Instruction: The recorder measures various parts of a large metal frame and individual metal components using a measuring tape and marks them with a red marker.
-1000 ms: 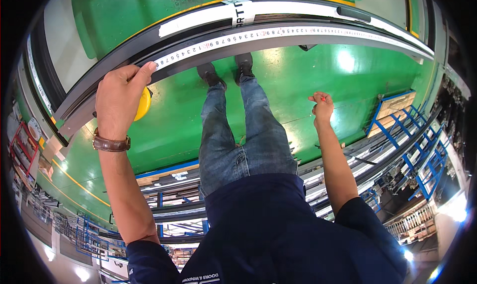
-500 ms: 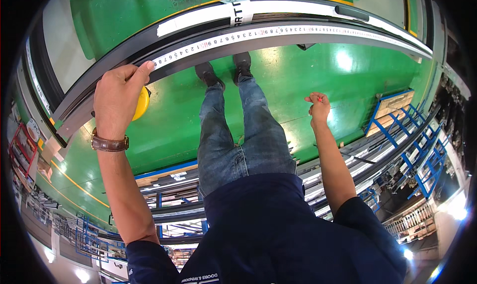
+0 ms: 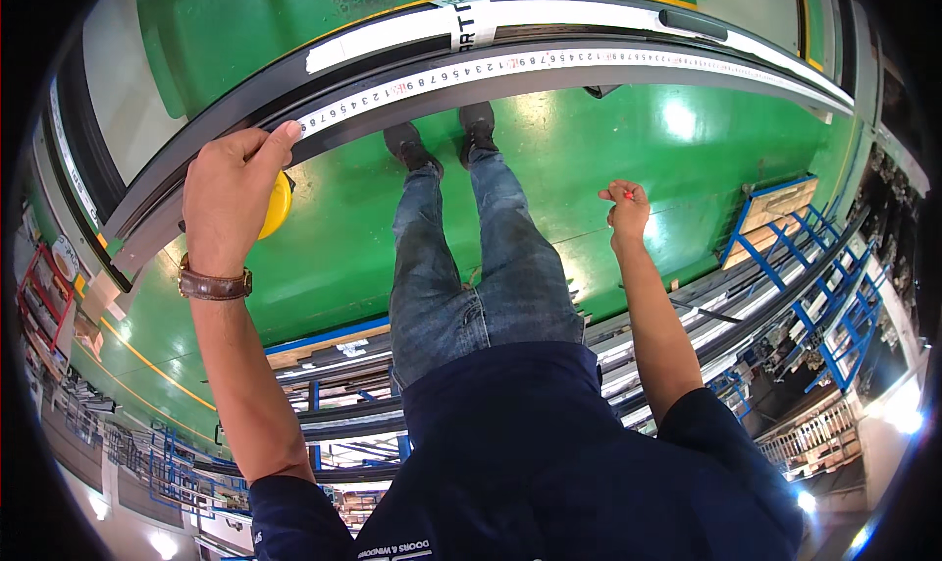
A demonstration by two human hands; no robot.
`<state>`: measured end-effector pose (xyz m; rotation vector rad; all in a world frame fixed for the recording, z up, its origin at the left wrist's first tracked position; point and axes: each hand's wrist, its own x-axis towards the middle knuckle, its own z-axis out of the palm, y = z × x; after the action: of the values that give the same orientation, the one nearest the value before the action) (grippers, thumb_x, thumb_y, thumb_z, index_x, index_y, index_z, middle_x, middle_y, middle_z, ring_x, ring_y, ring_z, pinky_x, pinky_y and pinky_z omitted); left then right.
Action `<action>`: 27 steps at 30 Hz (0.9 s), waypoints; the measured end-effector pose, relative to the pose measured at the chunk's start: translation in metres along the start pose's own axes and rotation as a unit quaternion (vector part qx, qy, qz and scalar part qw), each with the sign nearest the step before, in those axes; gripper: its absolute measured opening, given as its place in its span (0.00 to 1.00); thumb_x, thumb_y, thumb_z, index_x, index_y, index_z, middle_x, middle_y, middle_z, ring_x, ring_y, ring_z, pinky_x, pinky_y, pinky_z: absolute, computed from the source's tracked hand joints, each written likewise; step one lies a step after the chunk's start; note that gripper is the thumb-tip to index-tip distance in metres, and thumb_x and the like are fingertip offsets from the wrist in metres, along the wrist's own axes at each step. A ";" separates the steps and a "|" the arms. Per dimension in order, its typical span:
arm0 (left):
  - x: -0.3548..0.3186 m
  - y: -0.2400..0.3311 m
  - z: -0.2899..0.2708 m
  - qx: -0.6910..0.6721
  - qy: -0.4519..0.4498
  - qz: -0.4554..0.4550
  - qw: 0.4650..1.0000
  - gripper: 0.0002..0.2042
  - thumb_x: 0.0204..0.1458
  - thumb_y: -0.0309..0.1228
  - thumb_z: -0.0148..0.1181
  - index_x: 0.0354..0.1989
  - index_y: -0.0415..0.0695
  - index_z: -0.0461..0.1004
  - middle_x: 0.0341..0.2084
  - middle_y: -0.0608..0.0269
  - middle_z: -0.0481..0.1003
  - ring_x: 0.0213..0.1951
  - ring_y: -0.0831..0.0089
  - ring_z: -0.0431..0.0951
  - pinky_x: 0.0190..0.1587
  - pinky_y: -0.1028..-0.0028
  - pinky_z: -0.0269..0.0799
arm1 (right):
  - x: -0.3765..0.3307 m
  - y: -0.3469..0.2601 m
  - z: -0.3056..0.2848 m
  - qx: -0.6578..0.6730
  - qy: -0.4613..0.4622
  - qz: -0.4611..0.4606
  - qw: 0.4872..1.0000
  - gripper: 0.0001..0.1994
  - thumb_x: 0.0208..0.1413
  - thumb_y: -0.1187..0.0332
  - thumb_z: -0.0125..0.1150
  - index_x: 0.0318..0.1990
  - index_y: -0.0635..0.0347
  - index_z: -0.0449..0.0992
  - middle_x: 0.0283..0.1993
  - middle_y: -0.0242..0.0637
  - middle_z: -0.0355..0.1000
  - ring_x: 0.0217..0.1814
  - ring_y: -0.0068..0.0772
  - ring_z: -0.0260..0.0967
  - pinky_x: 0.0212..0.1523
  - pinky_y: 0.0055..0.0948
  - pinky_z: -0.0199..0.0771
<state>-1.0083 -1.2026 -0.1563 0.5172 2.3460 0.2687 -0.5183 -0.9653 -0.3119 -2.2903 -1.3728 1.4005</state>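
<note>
My left hand [image 3: 228, 203] is closed around a tape measure with a yellow case [image 3: 279, 208]. Its thumb presses on the white tape blade [image 3: 471, 71], which runs far to the right along a long dark profile [image 3: 549, 81]. Most of the case is hidden behind the hand. Off to the right, over the green floor and apart from the profile, my right hand [image 3: 628, 217] has its fingers curled around a small thing with a red end [image 3: 629, 196]. The rest of that thing is hidden in the fingers.
Beyond the tape lies another long bar with a white strip [image 3: 569, 14] and a black-lettered wrap. Racks with blue frames [image 3: 785, 257] stand at the right. Stacked long profiles [image 3: 343, 404] lie behind my legs. A red rack [image 3: 44, 291] is at far left.
Almost nothing differs. My right hand has shifted very slightly, its fingers curling a bit. My left hand stays on the tape measure.
</note>
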 end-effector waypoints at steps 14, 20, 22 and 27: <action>-0.001 0.000 0.003 -0.007 0.007 0.015 1.000 0.25 0.60 0.52 0.64 0.28 0.37 0.83 0.17 0.61 0.76 0.22 0.75 0.73 0.31 0.72 0.68 | 0.000 0.004 0.003 -0.008 -0.003 -0.002 1.000 0.07 0.63 0.71 0.64 0.46 0.61 0.77 0.32 0.38 0.82 0.15 0.13 0.54 0.17 0.21 0.53; -0.001 0.005 -0.001 -0.008 -0.009 -0.006 1.000 0.26 0.59 0.54 0.64 0.34 0.38 0.86 0.25 0.55 0.83 0.28 0.61 0.82 0.37 0.66 0.74 | -0.002 0.003 0.005 -0.009 -0.004 0.002 1.000 0.07 0.62 0.71 0.64 0.46 0.61 0.77 0.32 0.38 0.83 0.15 0.13 0.53 0.18 0.21 0.53; -0.001 0.006 -0.002 0.001 -0.019 -0.010 1.000 0.26 0.59 0.55 0.64 0.34 0.39 0.86 0.26 0.55 0.84 0.28 0.61 0.82 0.37 0.67 0.75 | -0.003 0.003 0.006 -0.008 -0.006 0.000 1.000 0.07 0.62 0.71 0.64 0.46 0.61 0.77 0.32 0.38 0.82 0.15 0.13 0.53 0.18 0.21 0.53; -0.001 0.006 -0.001 0.002 -0.016 -0.004 1.000 0.26 0.59 0.55 0.63 0.34 0.39 0.86 0.26 0.55 0.84 0.29 0.61 0.82 0.37 0.67 0.75 | -0.005 0.001 0.009 -0.014 -0.008 -0.001 1.000 0.07 0.62 0.70 0.64 0.45 0.61 0.77 0.32 0.38 0.83 0.15 0.13 0.52 0.18 0.22 0.53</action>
<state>-1.0067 -1.1979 -0.1533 0.5107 2.3178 0.2495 -0.5247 -0.9722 -0.3143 -2.2997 -1.4076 1.4103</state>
